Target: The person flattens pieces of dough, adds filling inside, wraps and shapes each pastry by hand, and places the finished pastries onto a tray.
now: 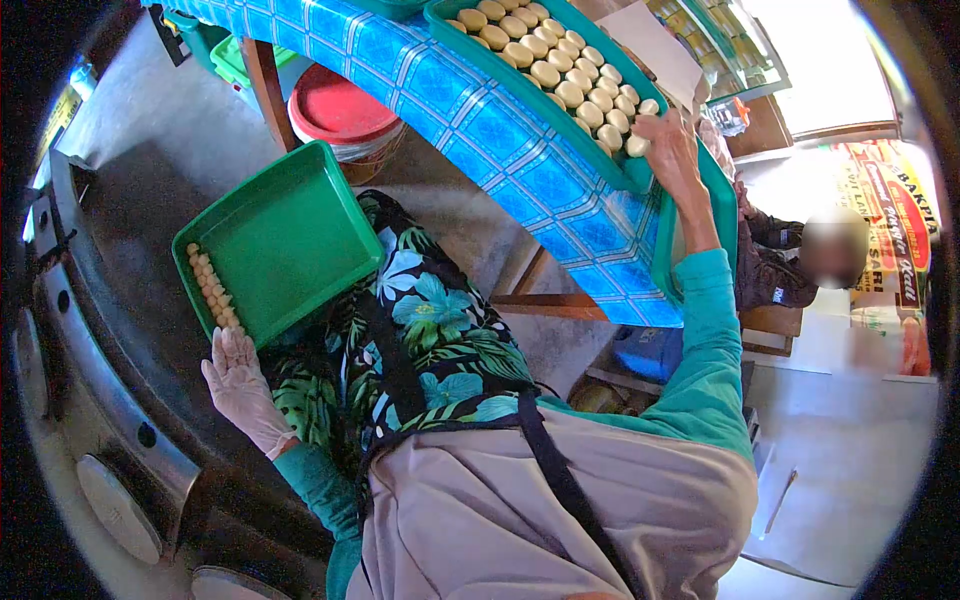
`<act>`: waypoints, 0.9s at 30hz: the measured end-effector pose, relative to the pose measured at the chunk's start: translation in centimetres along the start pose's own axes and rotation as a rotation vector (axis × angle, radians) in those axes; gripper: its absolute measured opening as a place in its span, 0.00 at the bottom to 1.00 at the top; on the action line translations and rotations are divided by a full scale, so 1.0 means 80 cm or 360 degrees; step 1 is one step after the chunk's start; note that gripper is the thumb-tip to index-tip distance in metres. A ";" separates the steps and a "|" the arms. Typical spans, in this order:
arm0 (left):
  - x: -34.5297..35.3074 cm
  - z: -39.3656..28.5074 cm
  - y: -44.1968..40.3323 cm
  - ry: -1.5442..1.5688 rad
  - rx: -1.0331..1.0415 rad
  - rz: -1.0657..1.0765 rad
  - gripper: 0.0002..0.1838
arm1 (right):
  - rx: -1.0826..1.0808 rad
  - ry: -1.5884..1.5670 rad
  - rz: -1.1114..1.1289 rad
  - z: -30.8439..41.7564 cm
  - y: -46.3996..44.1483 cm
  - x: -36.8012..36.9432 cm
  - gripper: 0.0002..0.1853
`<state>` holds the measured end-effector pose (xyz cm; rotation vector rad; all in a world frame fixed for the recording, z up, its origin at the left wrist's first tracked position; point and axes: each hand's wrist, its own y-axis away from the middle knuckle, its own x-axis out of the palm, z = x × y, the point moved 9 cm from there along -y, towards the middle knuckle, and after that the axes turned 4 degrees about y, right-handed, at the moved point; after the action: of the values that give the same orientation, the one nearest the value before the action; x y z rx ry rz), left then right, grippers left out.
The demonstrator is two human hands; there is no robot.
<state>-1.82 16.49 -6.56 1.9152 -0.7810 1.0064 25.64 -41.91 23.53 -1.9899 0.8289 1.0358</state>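
Lying open lower-left, your left hand [243,388] is likely steadying the green tray [292,238]; your right grip [676,160], upper-right, is unclear.

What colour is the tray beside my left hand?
The tray is plain green, seen best in the head view.

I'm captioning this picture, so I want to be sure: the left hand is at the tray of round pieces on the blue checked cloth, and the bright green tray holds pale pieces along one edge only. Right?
Not quite: the head view shows the right hand at the tray of round pieces on the blue checked cloth. The bright green tray does hold pale pieces along one edge only.
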 end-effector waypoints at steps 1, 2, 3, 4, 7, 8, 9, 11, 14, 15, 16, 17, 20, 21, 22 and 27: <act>0.004 0.003 0.000 0.0075 -0.0071 0.0180 0.28 | 0.0092 0.0072 0.0086 -0.006 0.007 0.005 0.16; -0.004 0.002 -0.002 0.0080 -0.0060 0.0175 0.28 | 0.0181 0.0146 0.0166 -0.014 0.011 0.012 0.18; -0.010 0.002 -0.003 0.0064 -0.0039 0.0073 0.28 | 0.0132 0.0086 0.0024 -0.010 0.015 0.003 0.19; -0.016 0.001 -0.004 0.0045 -0.0023 -0.0028 0.28 | 0.0133 0.0083 0.0024 -0.009 0.019 0.006 0.19; -0.002 0.008 -0.003 0.0077 -0.0136 0.0244 0.28 | 0.0302 -0.0024 0.0050 -0.018 0.029 0.004 0.22; -0.004 0.008 -0.005 0.0076 -0.0129 0.0242 0.28 | 0.0314 -0.0019 0.0065 -0.020 0.026 0.005 0.25; -0.007 0.007 -0.005 0.0041 -0.0082 0.0060 0.28 | 0.0319 -0.0022 0.0083 -0.020 0.023 0.008 0.28; 0.013 0.003 0.014 -0.0160 0.0109 -0.0306 0.29 | 0.0353 -0.0121 0.0044 -0.037 0.030 0.018 0.30; 0.028 -0.003 0.017 0.0156 0.0105 0.0088 0.31 | 0.0173 -0.0043 -0.0226 -0.053 0.029 0.022 0.31; 0.030 -0.009 0.023 0.0202 0.0242 -0.0096 0.31 | 0.0304 -0.0014 0.0048 -0.052 0.019 0.014 0.25; 0.028 -0.018 0.027 0.0187 0.0355 -0.0084 0.31 | 0.0144 -0.0201 -0.0202 -0.009 0.010 -0.032 0.19; 0.025 -0.025 0.032 0.0204 0.0389 -0.0085 0.31 | -0.0086 -0.0137 -0.0278 0.016 0.007 -0.055 0.16; -0.011 -0.031 0.011 0.0888 0.0235 0.0435 0.29 | -0.0104 -0.0340 -0.0424 0.150 -0.008 -0.167 0.14; -0.021 -0.031 0.009 0.0937 0.0255 0.0457 0.29 | -0.0018 -0.0523 -0.0370 0.185 -0.005 -0.179 0.14; -0.026 -0.031 0.006 0.0993 0.0265 0.0490 0.29 | -0.0100 -0.0951 -0.0376 0.225 -0.006 -0.173 0.13; -0.035 -0.039 0.005 0.1095 0.0309 0.0585 0.29 | -0.0392 -0.1952 0.0351 0.477 -0.049 0.010 0.11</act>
<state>-4.60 19.43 -7.78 1.4314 -0.6432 1.8888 14.36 -8.45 8.51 -1.0396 0.2158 2.1840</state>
